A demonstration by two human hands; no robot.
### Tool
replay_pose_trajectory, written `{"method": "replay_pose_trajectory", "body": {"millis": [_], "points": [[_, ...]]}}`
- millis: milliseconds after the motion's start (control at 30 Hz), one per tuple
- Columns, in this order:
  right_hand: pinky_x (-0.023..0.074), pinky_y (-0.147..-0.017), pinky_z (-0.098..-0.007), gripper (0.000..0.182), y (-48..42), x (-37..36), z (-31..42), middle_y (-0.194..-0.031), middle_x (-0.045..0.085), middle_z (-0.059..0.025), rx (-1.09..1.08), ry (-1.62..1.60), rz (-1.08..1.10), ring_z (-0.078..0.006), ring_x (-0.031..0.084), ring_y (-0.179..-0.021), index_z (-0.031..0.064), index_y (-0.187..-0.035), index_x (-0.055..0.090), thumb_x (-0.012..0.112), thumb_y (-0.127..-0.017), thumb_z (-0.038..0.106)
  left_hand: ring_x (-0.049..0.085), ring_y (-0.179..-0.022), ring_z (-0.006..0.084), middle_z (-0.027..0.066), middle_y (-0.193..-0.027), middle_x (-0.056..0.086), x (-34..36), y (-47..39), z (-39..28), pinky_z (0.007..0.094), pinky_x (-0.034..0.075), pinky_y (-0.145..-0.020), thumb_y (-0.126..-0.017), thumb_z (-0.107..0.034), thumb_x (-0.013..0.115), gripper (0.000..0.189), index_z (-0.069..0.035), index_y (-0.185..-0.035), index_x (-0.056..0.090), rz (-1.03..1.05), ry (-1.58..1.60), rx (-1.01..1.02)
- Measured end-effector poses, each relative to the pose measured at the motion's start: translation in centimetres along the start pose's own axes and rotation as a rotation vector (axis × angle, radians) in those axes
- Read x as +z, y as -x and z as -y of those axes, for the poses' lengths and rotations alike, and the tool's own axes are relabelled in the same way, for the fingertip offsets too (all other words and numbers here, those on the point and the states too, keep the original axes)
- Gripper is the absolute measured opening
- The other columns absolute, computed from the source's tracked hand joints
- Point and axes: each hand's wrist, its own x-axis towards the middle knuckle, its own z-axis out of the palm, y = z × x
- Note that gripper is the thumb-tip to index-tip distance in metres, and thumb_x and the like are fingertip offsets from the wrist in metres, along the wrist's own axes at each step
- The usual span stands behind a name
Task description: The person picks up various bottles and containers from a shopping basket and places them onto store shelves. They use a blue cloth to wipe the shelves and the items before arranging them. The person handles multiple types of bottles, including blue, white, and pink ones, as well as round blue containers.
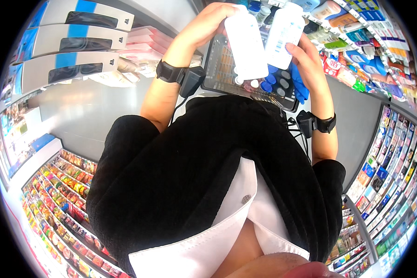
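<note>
My left hand (pixel 218 17) is closed around the upper part of a white plastic bottle (pixel 247 47), at its left side. A second white plastic bottle (pixel 284 38), with blue print and a barcode, is in my right hand (pixel 305 62), whose thumb presses on its face. Both bottles are raised side by side, slightly tilted, over a dark plastic basket (pixel 212 74). Inside the basket stand several containers with blue caps (pixel 266 86), white caps and dark tops. The bottles hide part of the basket.
Shelves of toiletry bottles (pixel 363 66) rise ahead and to the right. Stacked white-and-blue boxes (pixel 80 45) stand at the left. A blue cloth or bag (pixel 300 85) hangs at the basket's right edge. Snack shelves (pixel 60 205) are at the lower left, and cables (pixel 304 139) hang by my right wrist.
</note>
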Motion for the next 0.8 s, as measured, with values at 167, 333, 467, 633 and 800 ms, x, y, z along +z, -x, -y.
{"method": "replay_pose_trajectory", "body": {"millis": [167,333,467,633,800], "points": [[0.0439,-0.081,-0.0253,0.046,0.3,0.1,-0.2,-0.112,0.063,-0.0061,0.003,0.026,0.005,-0.0119,0.056,-0.099,0.0017,-0.128,0.052,0.064,-0.089,0.024,0.062,-0.082,0.0114,0.0052,-0.089,0.067,1.6,-0.2,-1.0,0.0238,0.048,-0.075,-0.090,-0.016,0.052,0.027,0.006,-0.101,0.063,0.002,0.067,-0.027],[0.0444,-0.082,-0.0259,0.046,0.2,0.0,-0.4,-0.112,0.063,-0.0065,-0.011,0.036,0.027,-0.0119,0.056,-0.099,0.0015,-0.127,0.052,0.064,-0.089,0.024,0.062,-0.084,0.0131,0.0069,-0.091,0.067,1.5,-0.5,-0.6,0.0250,0.049,-0.076,-0.090,-0.017,0.055,0.027,0.006,-0.103,0.063,-0.096,0.039,-0.043],[0.0451,-0.083,-0.0265,0.045,0.1,0.1,-0.3,-0.112,0.062,-0.0067,0.007,0.036,0.046,-0.0122,0.056,-0.100,0.0015,-0.127,0.052,0.063,-0.089,0.023,0.062,-0.085,0.0130,0.0068,-0.091,0.067,1.5,-0.7,-0.5,0.0251,0.049,-0.076,-0.090,-0.017,0.056,0.027,0.005,-0.105,0.063,-0.105,0.027,-0.038],[0.0452,-0.083,-0.0261,0.045,-0.2,-0.3,-1.2,-0.112,0.063,-0.0062,0.004,0.041,0.018,-0.0116,0.056,-0.100,0.0014,-0.127,0.052,0.063,-0.089,0.023,0.061,-0.083,0.0120,0.0058,-0.090,0.067,1.6,-1.4,-0.4,0.0248,0.048,-0.075,-0.090,-0.016,0.055,0.026,0.005,-0.103,0.063,-0.099,0.004,-0.074],[0.0460,-0.078,-0.0259,0.043,-1.6,-1.9,-1.8,-0.109,0.063,-0.0045,0.033,-0.019,-0.014,-0.0108,0.058,-0.097,0.0009,-0.127,0.052,0.061,-0.090,0.022,0.059,-0.081,0.0092,0.0049,-0.087,0.066,0.1,-2.1,-2.9,0.0233,0.046,-0.071,-0.090,-0.016,0.056,0.022,0.002,-0.100,0.063,0.024,-0.454,-0.086]]}}
